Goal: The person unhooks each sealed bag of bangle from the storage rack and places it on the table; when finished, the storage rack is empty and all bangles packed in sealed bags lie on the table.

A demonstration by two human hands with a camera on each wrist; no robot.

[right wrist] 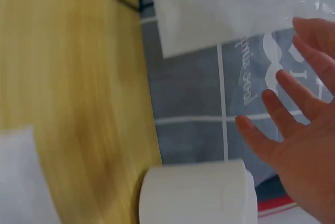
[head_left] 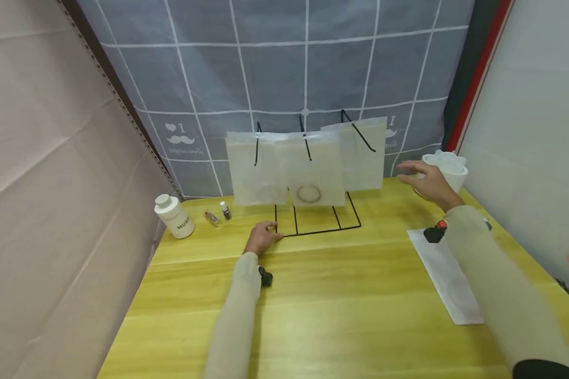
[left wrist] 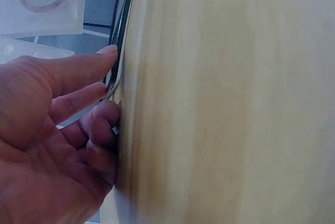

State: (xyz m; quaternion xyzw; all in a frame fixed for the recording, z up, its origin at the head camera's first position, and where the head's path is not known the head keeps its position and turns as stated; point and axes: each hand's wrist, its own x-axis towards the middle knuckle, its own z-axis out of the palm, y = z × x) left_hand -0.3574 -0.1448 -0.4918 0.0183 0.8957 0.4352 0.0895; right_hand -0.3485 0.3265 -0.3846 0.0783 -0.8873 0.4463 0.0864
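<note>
A black wire rack [head_left: 322,231] stands on the wooden table, with three hooks at its top. On them hang a left clear bag [head_left: 246,181], a middle bag [head_left: 320,163] and a right bag [head_left: 367,163]. A ring-shaped bangle [head_left: 309,202] shows through the middle bag. At the rack's front left corner, my left hand [head_left: 262,238] pinches the base wire [left wrist: 124,20] between thumb and finger, its other fingers curled by the table. My right hand [head_left: 427,183] is raised right of the bags, fingers spread in the right wrist view, holding nothing.
Beside the right hand stands a white container [head_left: 455,179] with a wavy top. A white paper sheet [head_left: 448,284] lies under the right forearm. On the left are a white bottle [head_left: 175,217] and two small vials [head_left: 212,218]. A grey checked cloth [head_left: 275,68] hangs behind.
</note>
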